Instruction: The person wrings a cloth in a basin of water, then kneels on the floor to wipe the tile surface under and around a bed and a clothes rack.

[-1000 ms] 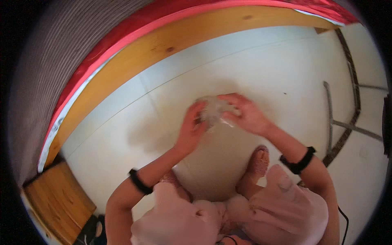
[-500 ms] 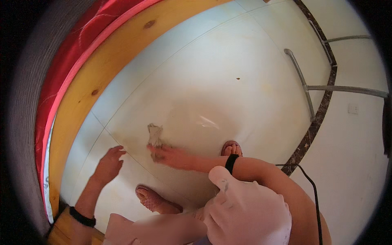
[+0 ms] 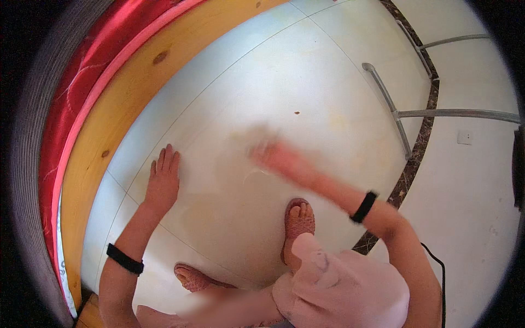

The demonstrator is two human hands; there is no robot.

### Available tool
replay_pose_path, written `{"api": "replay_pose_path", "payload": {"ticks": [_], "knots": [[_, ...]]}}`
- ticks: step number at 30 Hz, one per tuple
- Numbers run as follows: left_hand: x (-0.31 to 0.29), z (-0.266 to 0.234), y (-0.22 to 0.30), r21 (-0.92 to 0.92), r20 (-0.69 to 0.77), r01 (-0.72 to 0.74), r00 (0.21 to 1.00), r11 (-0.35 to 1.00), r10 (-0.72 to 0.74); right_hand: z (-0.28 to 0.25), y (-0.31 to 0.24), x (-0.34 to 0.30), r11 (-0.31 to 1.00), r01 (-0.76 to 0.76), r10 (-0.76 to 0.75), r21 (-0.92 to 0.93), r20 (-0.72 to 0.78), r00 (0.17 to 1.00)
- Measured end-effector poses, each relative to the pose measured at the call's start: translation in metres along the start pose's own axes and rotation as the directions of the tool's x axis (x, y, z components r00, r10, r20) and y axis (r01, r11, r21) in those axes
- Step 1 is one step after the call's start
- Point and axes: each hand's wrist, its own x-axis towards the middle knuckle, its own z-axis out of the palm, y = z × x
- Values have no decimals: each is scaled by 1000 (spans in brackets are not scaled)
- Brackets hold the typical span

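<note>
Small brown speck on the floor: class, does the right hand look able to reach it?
Probably yes: pale floor shows between the brown speck and the right hand, though the hand is blurred, so whether it is free is unclear.

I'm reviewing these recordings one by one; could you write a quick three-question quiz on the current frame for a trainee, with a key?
1. True or false: the left hand is clenched into a fist.
2. Count: how many black bands circle the person's forearms?
3. Short answer: which hand looks blurred, and is its grip clear?

Key:
1. False; its fingers are extended over the pale floor.
2. Two, one on each forearm.
3. The right hand; no, the blur hides exactly how its fingers are placed.
</note>
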Motion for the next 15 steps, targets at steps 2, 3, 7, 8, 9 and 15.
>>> {"api": "replay_pose_path", "payload": {"ticks": [2,3,7,8,9,15], "knots": [[1,7,11,-26,21,78,997,997,-77,52,-30,-33,976,53,28,-213,357,934],[5,4,14,-27,19,68,998,997,-67,78,-28,-58,854,345,-171,-389,416,893],[6,-15,9,-6,181,52,982,999,-50,18,18,-43,954,259,-227,-152,199,953],[7,-18,9,11,220,35,975,999,-37,-15,38,-33,995,82,-88,57,103,991],[8,-21,8,17,228,38,973,999,-41,-51,54,-20,998,35,-34,56,-30,999],[18,-42,10,30,297,-10,955,1000,1,-216,97,50,876,-344,9,-337,-702,712]]}}
